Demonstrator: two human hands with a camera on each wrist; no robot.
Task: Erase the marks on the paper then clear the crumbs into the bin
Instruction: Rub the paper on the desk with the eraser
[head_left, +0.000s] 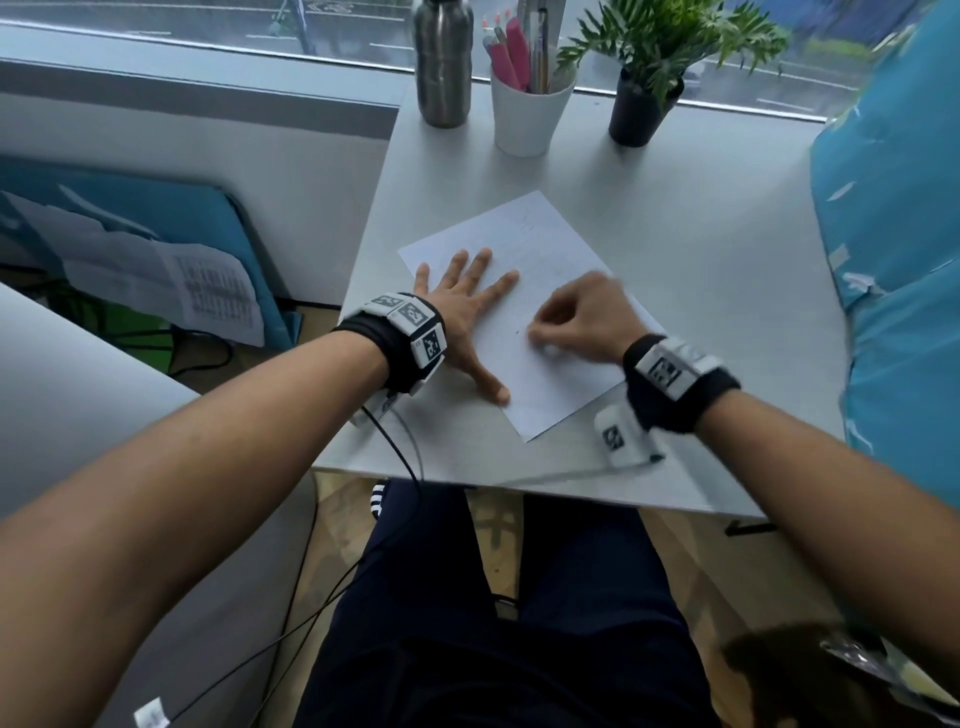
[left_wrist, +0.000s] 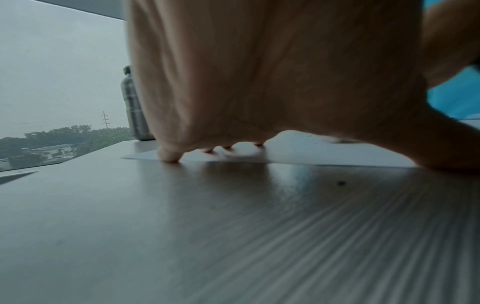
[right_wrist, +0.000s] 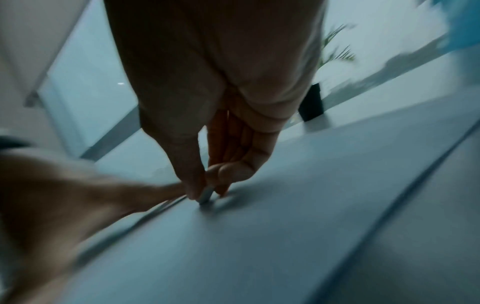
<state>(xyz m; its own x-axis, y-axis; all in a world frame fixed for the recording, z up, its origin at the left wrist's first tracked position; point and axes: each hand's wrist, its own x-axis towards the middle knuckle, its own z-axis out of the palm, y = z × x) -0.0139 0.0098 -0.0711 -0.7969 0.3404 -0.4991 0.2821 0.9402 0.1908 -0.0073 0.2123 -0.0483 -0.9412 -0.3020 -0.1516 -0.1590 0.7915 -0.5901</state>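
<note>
A white sheet of paper (head_left: 545, 249) lies askew on the grey desk (head_left: 701, 218), with faint pencil marks near its far end. My left hand (head_left: 467, 306) lies flat on the paper's left side, fingers spread and pressing it down; the left wrist view shows the fingertips (left_wrist: 168, 156) on the paper (left_wrist: 324, 158). My right hand (head_left: 576, 322) pinches a small pale eraser (right_wrist: 206, 196) between thumb and fingers, its tip on the paper (right_wrist: 259, 236). That hand is motion-blurred. No bin is in view.
At the desk's far edge stand a steel bottle (head_left: 443, 62), a white cup of pens (head_left: 530, 98) and a potted plant (head_left: 644, 98). Something blue (head_left: 893, 249) borders the desk's right side. Cables hang off the near left edge.
</note>
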